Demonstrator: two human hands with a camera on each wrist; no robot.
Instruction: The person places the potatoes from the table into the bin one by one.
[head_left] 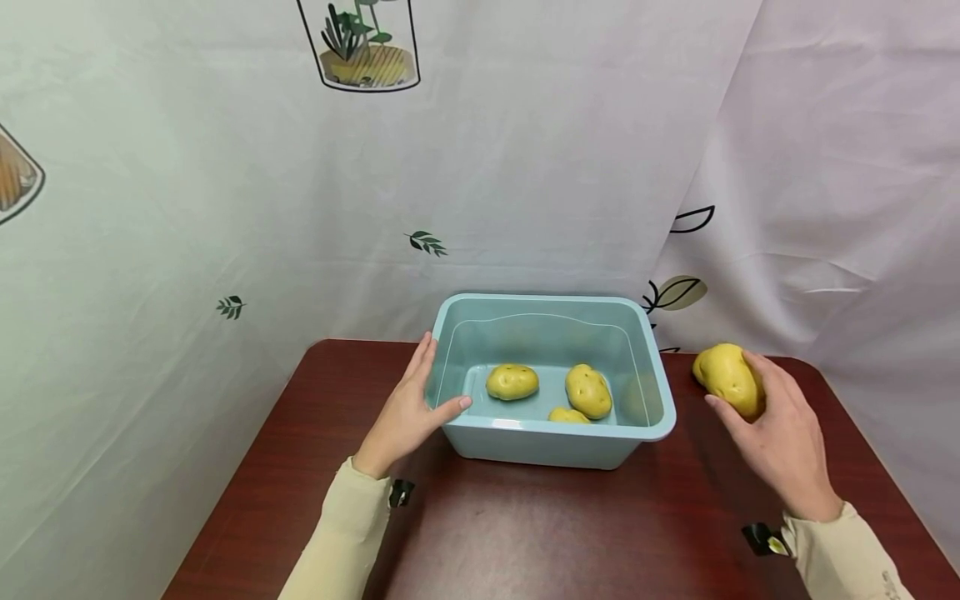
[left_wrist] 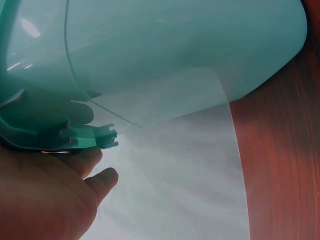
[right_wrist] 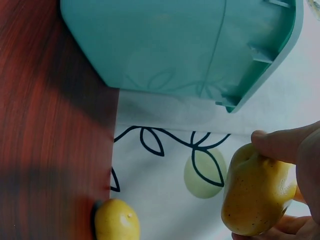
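Observation:
A light blue plastic box stands on the table, with several yellow potatoes inside, among them one potato at the left and another potato at the right. My left hand is at the box's left front corner, its fingers fairly straight along the outside of the rim and the thumb over the edge. To the right of the box, my right hand holds a potato between thumb and fingers. Another potato lies on the table close to it. The left thumb is hidden in the left wrist view.
The dark red-brown wooden table reaches back to a white cloth printed with leaves and plants. Cloth also hangs at both sides of the table.

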